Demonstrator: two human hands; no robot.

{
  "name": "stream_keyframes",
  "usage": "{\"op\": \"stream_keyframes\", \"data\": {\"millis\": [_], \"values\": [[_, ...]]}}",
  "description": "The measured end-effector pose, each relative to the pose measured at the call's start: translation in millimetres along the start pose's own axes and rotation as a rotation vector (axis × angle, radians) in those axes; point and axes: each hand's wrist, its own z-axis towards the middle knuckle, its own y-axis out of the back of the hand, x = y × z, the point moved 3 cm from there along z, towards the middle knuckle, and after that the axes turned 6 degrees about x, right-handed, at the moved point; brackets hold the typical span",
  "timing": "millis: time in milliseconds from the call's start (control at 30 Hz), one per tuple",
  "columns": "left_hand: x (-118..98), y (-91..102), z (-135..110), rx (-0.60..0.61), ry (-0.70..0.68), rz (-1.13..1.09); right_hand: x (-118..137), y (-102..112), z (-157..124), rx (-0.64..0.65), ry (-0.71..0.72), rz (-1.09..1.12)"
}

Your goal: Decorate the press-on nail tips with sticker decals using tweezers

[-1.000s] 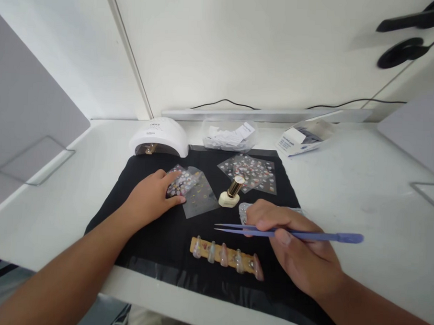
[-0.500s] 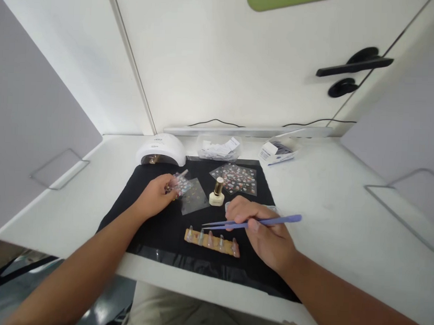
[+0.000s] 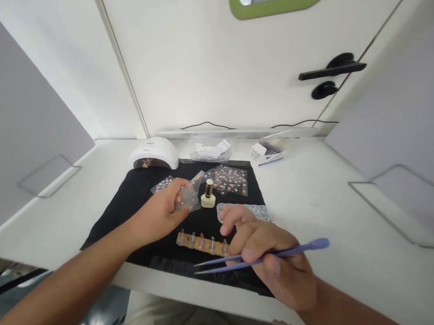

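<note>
My left hand (image 3: 164,210) pinches a clear sticker sheet (image 3: 187,198) with small gold marks, over the black mat. Behind it on the mat lies another sticker sheet (image 3: 163,184) with colourful dots. Purple tweezers (image 3: 270,256) are in my right hand (image 3: 270,251), their tips apart with nothing between them. The tips point left, in front of a tan strip (image 3: 195,243) that bears several clear false nails (image 3: 201,241); my right fingers cover its right end. Just beyond stand a cream nail polish bottle (image 3: 208,199) and a clear case (image 3: 260,212) of small bits, partly hidden.
A white nail lamp (image 3: 155,151) stands at the back left of the black mat (image 3: 117,215). Behind the mat are a clear tub (image 3: 210,151) of white packets and an open small box (image 3: 268,152). More sticker sheets (image 3: 231,180) lie behind the bottle.
My left hand has let go of the dotted sheet, which now lies on the mat, and taken the gold-marked sheet. My right hand has drawn the tweezers nearer to me.
</note>
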Motion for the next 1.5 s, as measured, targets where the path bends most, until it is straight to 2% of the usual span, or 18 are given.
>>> {"op": "stream_keyframes", "data": {"millis": [200,400,533,633,700,833,967,1100,1200,1267,1367,1500], "values": [[-1.2,-19.4,4.4,-0.009,0.057,0.103,-7.9,-3.7,-6.1,-0.009,-0.012,0.002],[-8.2,-31.3,-2.7,-0.036,0.055,0.634,-8.5,-5.7,-6.0,0.014,0.003,-0.053],[-17.9,-34.2,-7.0,-0.168,-0.046,0.847,-9.9,-7.6,-2.7,0.055,0.056,-0.123],[-18.3,-34.7,-10.0,-0.241,-0.108,0.888,-12.2,-8.2,-3.4,0.042,0.085,-0.222],[-16.4,-34.9,-11.8,-0.246,-0.139,0.881,-15.5,-8.0,-5.4,0.008,0.075,-0.255],[-13.3,-33.0,-14.6,-0.187,-0.197,0.747,-23.4,-5.5,-10.1,-0.060,0.040,-0.194],[-13.3,-25.6,-18.0,-0.139,-0.311,0.474,-24.4,1.9,-9.6,-0.138,0.005,-0.069],[-7.1,-20.4,-22.4,0.000,-0.440,0.000,-21.8,10.1,-3.9,-0.173,-0.066,0.037],[1.7,-20.5,-23.6,-0.003,-0.438,-0.431,-21.8,14.4,-1.6,-0.207,-0.112,0.114],[4.3,-23.4,-22.9,-0.023,-0.426,-0.613,-22.5,15.4,-1.8,-0.224,-0.130,0.158],[-0.1,-28.0,-21.2,-0.027,-0.426,-0.728,-23.8,14.8,-2.8,-0.219,-0.150,0.199],[-8.2,-29.0,-20.1,-0.050,-0.396,-0.750,-24.4,15.1,-3.5,-0.227,-0.132,0.203]]}}
